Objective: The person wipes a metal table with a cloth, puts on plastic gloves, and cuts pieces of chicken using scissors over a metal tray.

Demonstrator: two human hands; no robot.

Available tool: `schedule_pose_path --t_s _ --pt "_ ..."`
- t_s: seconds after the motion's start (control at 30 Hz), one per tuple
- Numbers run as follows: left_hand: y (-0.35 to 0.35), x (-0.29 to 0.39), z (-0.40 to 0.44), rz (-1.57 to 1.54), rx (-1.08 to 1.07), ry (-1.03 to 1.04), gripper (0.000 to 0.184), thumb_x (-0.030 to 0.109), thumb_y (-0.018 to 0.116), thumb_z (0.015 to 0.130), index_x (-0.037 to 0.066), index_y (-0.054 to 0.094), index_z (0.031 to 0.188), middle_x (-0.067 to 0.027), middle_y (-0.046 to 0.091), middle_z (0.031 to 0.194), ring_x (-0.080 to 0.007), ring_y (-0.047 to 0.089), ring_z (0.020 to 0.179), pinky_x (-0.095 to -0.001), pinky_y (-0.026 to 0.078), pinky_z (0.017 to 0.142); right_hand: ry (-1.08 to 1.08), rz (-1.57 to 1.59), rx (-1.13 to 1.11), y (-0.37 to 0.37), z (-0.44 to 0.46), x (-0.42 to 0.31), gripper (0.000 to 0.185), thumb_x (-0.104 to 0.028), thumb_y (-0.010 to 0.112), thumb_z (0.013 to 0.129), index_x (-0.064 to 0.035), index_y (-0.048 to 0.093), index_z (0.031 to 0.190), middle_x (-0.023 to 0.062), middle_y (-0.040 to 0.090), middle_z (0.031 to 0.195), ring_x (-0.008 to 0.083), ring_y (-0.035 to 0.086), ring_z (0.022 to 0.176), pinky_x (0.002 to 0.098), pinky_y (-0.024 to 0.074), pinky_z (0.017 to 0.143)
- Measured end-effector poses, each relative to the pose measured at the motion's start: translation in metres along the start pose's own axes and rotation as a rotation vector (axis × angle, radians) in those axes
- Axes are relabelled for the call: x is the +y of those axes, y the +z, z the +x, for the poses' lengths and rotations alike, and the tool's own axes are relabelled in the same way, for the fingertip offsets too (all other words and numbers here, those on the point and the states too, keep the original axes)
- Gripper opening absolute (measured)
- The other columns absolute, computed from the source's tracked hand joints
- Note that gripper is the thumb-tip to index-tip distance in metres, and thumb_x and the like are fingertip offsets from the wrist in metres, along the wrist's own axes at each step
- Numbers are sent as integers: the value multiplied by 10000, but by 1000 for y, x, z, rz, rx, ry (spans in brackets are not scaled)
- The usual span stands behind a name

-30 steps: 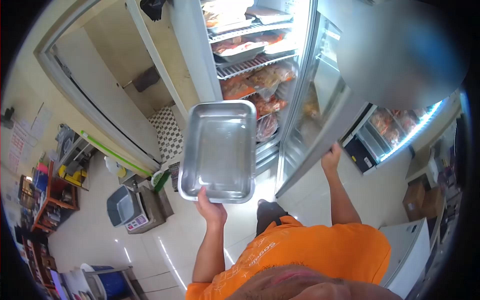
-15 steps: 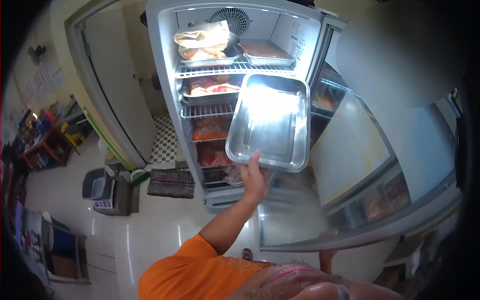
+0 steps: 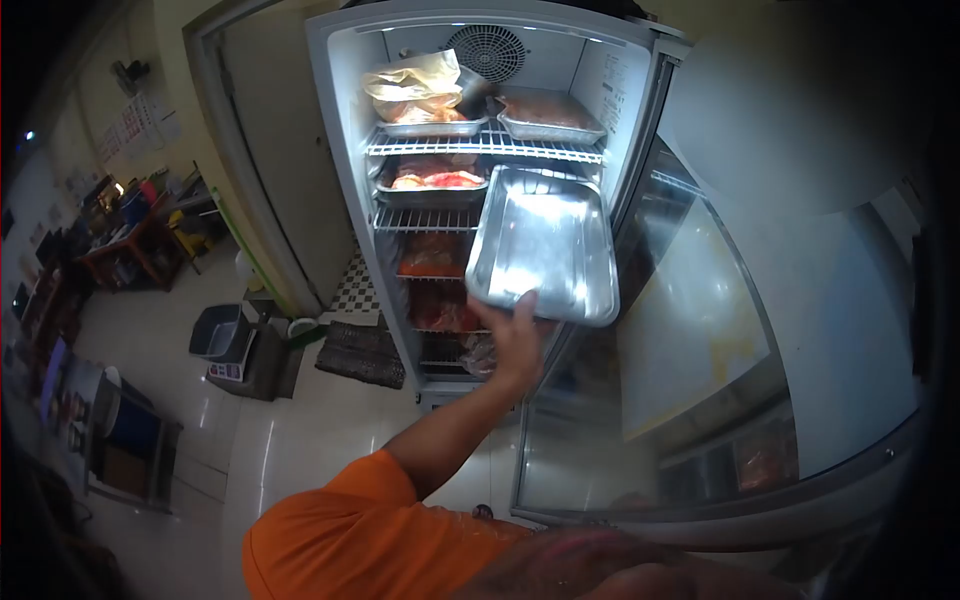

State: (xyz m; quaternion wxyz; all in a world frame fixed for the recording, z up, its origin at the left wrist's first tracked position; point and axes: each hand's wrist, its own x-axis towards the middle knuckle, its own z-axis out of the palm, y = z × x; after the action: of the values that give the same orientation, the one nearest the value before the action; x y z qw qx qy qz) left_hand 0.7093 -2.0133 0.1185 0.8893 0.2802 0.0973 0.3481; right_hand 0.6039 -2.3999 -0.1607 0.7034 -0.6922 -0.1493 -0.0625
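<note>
My left hand (image 3: pixel 515 340) grips the near edge of an empty shiny metal tray (image 3: pixel 545 250), with the thumb over the rim. The tray is tilted up, its inside facing me, in front of the fridge's middle shelves. It hides the right part of those shelves. Behind it, the upright fridge (image 3: pixel 345 200) stands open. On its top wire shelf (image 3: pixel 480 147) are a tray with a tan bag (image 3: pixel 415 85) and a tray of reddish-brown food (image 3: pixel 545 110). Red meat (image 3: pixel 435 178) lies in a tray one shelf lower. I cannot make out my right hand.
The glass fridge door (image 3: pixel 580 450) is swung open to the right. On the left, a grey bin (image 3: pixel 222 332) sits on a scale beside a dark floor mat (image 3: pixel 360 353). A doorway (image 3: pixel 275 150) and a wooden table (image 3: pixel 140 250) are farther left.
The view has turned, and the fridge appears slightly farther right. My left hand still holds the tray, which sits a little differently tilted. The door's lower edge appears lower.
</note>
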Motion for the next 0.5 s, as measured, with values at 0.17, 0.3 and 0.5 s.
schedule_pose_path --t_s 0.17,0.3,0.5 --pt "45 -14 91 293 -72 50 906 568 478 1023 254 -155 1590 -226 319 1514 -365 595 1168 -464 634 743 -41 -68 -41 24 -3 5 366 -214 570 1026 9 522 1313 162 595 1198 292 560 1067 405 453 971" --pt "-18 12 118 466 -173 -104 850 648 392 1015 198 -13 1612 -170 583 1206 -269 685 929 -395 638 684 -89 -126 -73 40 -8 9 386 -196 580 1019 22 512 1330 178 594 1209 311 558 1079 414 445 989" --pt "-332 25 14 1506 -184 35 517 375 442 1054 -26 537 1366 -274 570 1368 -442 573 1225 -473 468 1013 -207 -265 -103 67 -16 14 418 -169 595 1010 41 497 1357 201 592 1226 340 555 1096 426 432 1016"
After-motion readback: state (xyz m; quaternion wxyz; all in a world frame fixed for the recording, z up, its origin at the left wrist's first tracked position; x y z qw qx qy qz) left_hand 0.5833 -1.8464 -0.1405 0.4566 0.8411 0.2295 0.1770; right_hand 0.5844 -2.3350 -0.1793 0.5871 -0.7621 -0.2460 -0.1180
